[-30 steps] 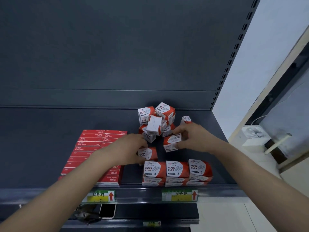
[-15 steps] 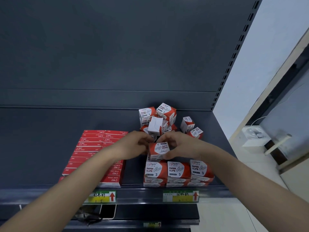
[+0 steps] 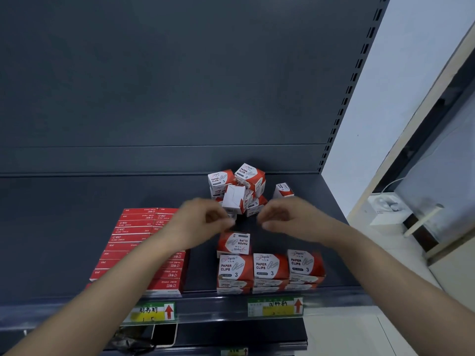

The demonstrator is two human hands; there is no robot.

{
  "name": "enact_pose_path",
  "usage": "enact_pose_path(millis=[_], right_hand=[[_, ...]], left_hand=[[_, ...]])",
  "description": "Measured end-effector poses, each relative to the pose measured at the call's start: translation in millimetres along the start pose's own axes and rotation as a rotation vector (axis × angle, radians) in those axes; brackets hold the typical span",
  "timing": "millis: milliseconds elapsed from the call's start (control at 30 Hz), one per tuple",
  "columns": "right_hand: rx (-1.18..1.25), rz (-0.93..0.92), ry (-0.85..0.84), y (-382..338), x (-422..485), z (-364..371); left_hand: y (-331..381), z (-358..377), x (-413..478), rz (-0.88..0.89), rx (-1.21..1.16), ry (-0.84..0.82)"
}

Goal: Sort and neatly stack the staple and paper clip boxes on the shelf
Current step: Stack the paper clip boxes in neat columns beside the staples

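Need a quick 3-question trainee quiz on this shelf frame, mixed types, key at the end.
1. True or false: the left hand is gripping a box.
2. The paper clip box just behind the front row has its print: A) upside down to the camera B) upright C) hidden.
3. Fill in: the red staple boxes lie to the ____ of the paper clip boxes.

Key: 1 false, both it and the right hand hover empty. 2 A. 3 left.

matt dark metal, printed card

smooth painted metal shelf point(image 3: 77, 196); slightly glossy red-and-white cardboard paper clip boxes point(image 3: 270, 265); red card staple boxes point(image 3: 133, 227); paper price labels point(image 3: 275, 307) behind clear plastic.
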State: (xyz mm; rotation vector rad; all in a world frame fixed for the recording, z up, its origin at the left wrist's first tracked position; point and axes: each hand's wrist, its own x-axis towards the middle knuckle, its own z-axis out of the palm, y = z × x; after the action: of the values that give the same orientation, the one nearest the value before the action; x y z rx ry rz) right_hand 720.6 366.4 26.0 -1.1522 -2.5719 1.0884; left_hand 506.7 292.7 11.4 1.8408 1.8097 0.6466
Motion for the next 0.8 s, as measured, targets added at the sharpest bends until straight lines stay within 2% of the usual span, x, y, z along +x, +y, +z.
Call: enact_pose_path(millis=[67, 133, 200, 300, 467, 633, 700, 800], right_hand=[[-0.117, 0.049, 0.265, 16, -5, -18], [-0.211, 0.168, 0.457, 31, -4, -28], [-0.246, 0.287, 0.468, 39, -1, -28], [-0.315, 0.365, 0.372, 44, 7, -15], [-0.239, 0.384, 0.292, 50, 8, -12], [-0.258, 0.326, 0.198, 55, 1, -13], [-0.295, 0.3, 0.164, 57, 0, -14], [-0.288, 0.273, 0.146, 63, -3, -14]], left_hand=[[7, -9, 6, -0.014, 0.073, 0.3], [16, -12, 17, -0.063, 0.165, 0.45], [28, -7, 27, -0.121, 0.322, 0.435], [44, 2, 38, -0.183, 0.565, 0.335], [52, 12, 51, -0.281, 0.673, 0.208], [42, 10, 48, -0.283, 0.532, 0.252], [35, 4, 42, -0.291, 0.339, 0.266], [25, -5, 30, -0.319, -0.089, 0.208]])
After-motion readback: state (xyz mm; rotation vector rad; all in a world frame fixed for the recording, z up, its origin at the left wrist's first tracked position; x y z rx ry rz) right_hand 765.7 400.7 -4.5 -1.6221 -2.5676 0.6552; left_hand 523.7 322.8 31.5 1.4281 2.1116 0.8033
